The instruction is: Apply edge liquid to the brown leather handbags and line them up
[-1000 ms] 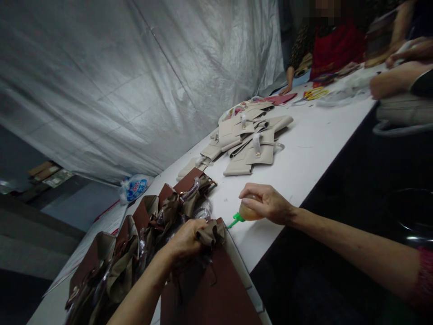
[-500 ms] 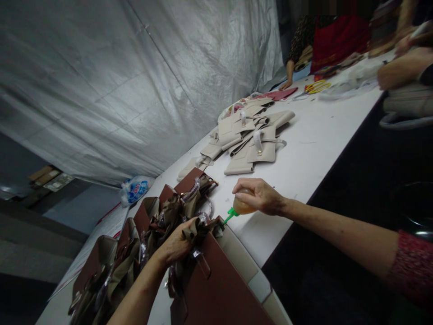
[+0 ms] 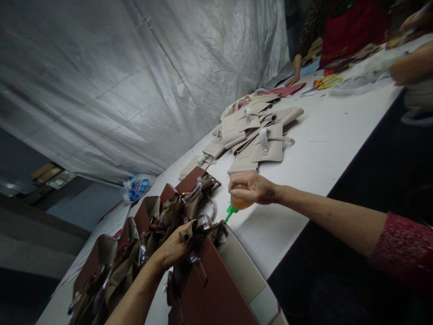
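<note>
My left hand (image 3: 174,246) is closed on the bunched olive fabric lining (image 3: 194,229) at the top of the nearest brown bag (image 3: 211,289). My right hand (image 3: 252,187) grips a small squeeze bottle (image 3: 238,204) of amber liquid. Its green nozzle (image 3: 230,211) points down-left, close to the bag's top edge. More brown bags (image 3: 135,234) with the same olive lining stand in a row to the left of my left hand.
A pile of beige leather pieces (image 3: 255,135) lies farther along the white table (image 3: 324,144). Other people (image 3: 341,31) work at the far end beside yellow scissors (image 3: 326,81). A silver tarp (image 3: 135,81) hangs behind the table; a plastic bag (image 3: 135,187) lies by it.
The brown bag has tilted and risen toward me under my left hand. My right hand has lifted the bottle slightly and brought its nozzle nearer the bag's top.
</note>
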The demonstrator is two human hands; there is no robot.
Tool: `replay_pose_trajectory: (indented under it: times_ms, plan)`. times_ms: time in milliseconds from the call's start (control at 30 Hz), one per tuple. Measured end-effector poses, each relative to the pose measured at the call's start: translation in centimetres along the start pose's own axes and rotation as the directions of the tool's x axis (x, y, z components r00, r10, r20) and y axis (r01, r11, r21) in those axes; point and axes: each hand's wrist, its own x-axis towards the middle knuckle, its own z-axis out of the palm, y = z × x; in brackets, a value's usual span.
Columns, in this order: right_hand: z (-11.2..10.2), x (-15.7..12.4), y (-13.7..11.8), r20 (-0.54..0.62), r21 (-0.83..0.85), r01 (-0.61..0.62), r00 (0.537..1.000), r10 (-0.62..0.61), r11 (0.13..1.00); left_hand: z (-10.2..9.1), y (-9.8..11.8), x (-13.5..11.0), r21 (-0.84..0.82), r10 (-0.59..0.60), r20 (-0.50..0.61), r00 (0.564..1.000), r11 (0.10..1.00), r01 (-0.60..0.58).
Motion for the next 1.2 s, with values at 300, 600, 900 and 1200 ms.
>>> replay_pose_trajectory:
  times_ms: [300, 600, 900, 1200]
  plan:
    - [-0.2, 0.7, 0.2, 0.075, 0.04, 0.026, 0.997, -0.029, 0.999, -0.2, 0.2, -0.1, 0.022, -0.024, 0.017, 1.0, 0.999, 0.023]
    - [-0.1, 1.0, 0.6, 0.117, 0.076, -0.014, 0.993, 0.005, 0.997, -0.3, -0.4, -0.3, 0.031, -0.022, 0.049, 0.999, 0.999, 0.021]
    - [0.0, 0.4, 1.4, 0.105, 0.095, -0.043, 0.994, 0.033, 0.995, 0.0, -0.2, -0.5, 0.001, -0.03, 0.071, 0.997, 1.0, 0.03]
    - [0.2, 0.2, 0.9, 0.094, 0.124, -0.053, 0.995, 0.041, 0.991, 0.0, 0.2, -0.7, 0.033, 0.008, 0.078, 0.997, 0.999, -0.01]
